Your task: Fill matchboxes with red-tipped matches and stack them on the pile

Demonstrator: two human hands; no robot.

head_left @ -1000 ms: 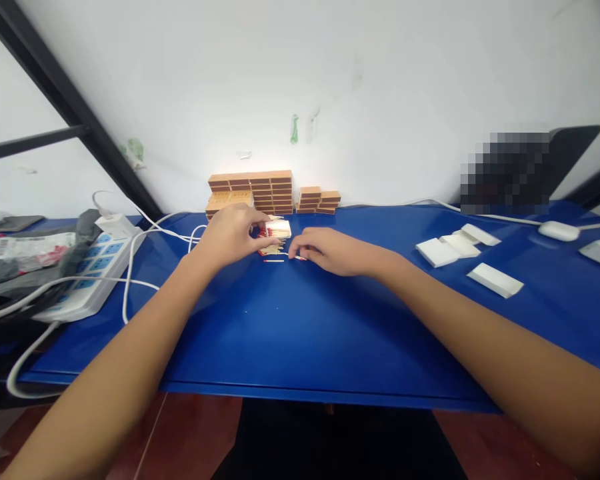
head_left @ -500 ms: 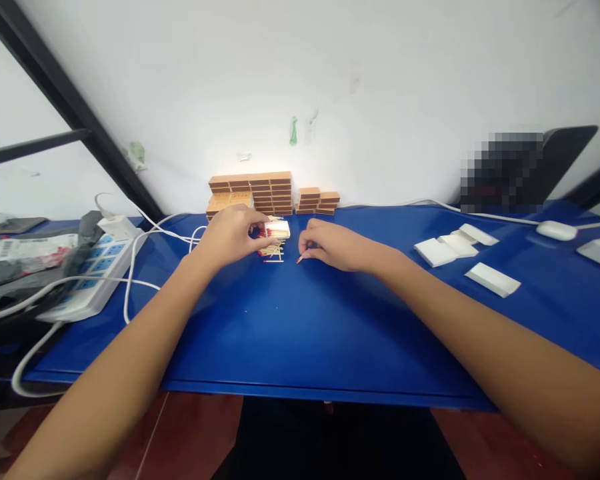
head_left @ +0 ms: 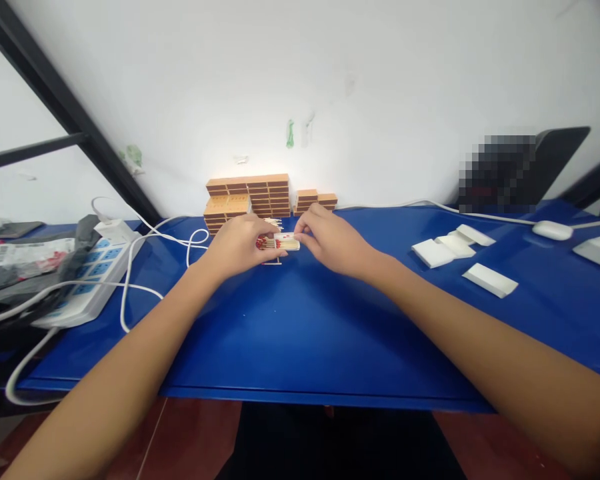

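Matchbox tray (head_left: 281,235): gripped by left hand (head_left: 244,244), best kept level; matches (head_left: 289,245) inside, best laid parallel; right hand (head_left: 325,240) at tray's right end, grip unclear.

A lone head-worn camera looks forward and down across a blue counter (head_left: 300,353) toward the white wall (head_left: 220,87), left grip (head_left: 240,245) and right grip (head_left: 334,240) near mid-frame, forearms (head_left: 125,360) large in the lower corners.

The worktop (head_left: 300,353) lies open before the right hand (head_left: 333,240); stacked boxes (head_left: 270,193) block behind, white cables (head_left: 125,285) left.
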